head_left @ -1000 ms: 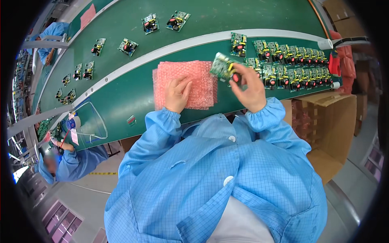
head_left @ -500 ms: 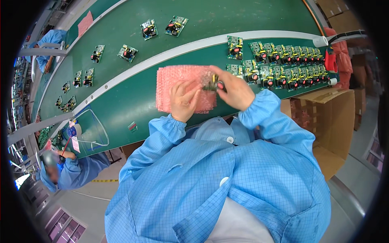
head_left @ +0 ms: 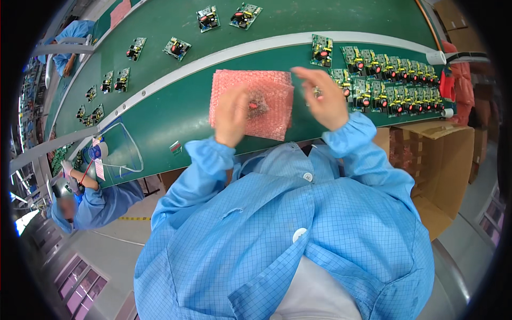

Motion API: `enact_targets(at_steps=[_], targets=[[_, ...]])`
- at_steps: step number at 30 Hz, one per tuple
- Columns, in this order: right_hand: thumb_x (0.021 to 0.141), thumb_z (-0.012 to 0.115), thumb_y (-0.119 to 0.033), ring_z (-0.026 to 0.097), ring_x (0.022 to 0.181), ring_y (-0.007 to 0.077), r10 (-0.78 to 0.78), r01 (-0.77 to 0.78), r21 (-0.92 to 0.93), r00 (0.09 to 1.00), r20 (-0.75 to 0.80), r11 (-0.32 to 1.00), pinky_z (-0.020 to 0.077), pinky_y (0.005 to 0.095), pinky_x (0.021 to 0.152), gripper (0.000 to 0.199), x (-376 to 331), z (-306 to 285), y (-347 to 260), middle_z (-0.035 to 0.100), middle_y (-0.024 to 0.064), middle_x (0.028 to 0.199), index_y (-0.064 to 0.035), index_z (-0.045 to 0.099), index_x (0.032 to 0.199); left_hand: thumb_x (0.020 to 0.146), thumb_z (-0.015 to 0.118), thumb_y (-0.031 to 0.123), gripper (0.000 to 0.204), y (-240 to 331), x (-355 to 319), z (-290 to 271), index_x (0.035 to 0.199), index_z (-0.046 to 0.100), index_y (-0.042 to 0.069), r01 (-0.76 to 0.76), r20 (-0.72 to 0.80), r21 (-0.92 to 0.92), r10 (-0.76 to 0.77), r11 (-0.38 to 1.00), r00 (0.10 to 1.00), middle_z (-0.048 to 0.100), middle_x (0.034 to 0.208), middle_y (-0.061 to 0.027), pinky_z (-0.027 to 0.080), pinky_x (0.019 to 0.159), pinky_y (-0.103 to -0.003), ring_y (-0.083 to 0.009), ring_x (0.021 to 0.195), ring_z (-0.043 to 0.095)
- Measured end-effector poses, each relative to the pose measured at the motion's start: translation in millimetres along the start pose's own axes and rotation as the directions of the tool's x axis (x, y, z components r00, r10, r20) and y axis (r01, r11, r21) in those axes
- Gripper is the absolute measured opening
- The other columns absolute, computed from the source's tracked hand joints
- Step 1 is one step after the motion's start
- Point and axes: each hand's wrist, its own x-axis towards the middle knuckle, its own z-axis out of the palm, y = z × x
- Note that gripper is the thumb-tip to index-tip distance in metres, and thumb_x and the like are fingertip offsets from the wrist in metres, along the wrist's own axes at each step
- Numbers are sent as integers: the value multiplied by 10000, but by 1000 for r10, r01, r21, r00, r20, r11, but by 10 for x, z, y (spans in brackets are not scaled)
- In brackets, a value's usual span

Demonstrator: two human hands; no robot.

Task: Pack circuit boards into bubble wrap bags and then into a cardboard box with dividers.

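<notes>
A stack of pink bubble-wrap bags [head_left: 277,120] lies on the green bench in front of me. Near the middle of the top bag a circuit board [head_left: 256,105] with a red-topped part shows dimly, seemingly through the wrap. Over the left part of the stack is my left hand [head_left: 231,114], fingers stretched out beside the board and somewhat blurred. My right hand [head_left: 324,101] is off the stack to the right, fingers apart, over the near left end of the rows of circuit boards [head_left: 361,95]. Part of one board shows between its fingers, and I see no grip on it.
Along the far side, past a pale rail [head_left: 240,54], more boards [head_left: 208,19] lie spread out. An open cardboard box [head_left: 434,181] stands at the bench's right edge. A red tape dispenser [head_left: 447,85] sits at the right end. Another person [head_left: 101,208] works at the left.
The board my right hand held over the bags now lies at the stack's middle. My right hand has moved right, away from it; my left hand has shifted slightly. The whole view has shifted.
</notes>
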Motion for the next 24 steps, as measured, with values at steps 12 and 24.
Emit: enact_targets(at_steps=[12,24], targets=[[794,473,-85,563,910,313,-106,267,-165,767,632,950,490,393,736,248,49,639,65,492,134,993,-74,545,1031,869,550,281,333,-873,485,-251,1093,610,43,648,307,100,-643,755,702,641,906,-59,441,673,-243,-126,801,570],[775,621,15,569,816,111,427,-527,282,174,-887,801,472,233,718,313,-2942,-2655,894,590,27,920,-22,515,1066,761,690,153,508,-617,166,-121,1198,482,-2,131,8,633,-176,763,984,534,983,-123,439,731,-335,-225,826,503]])
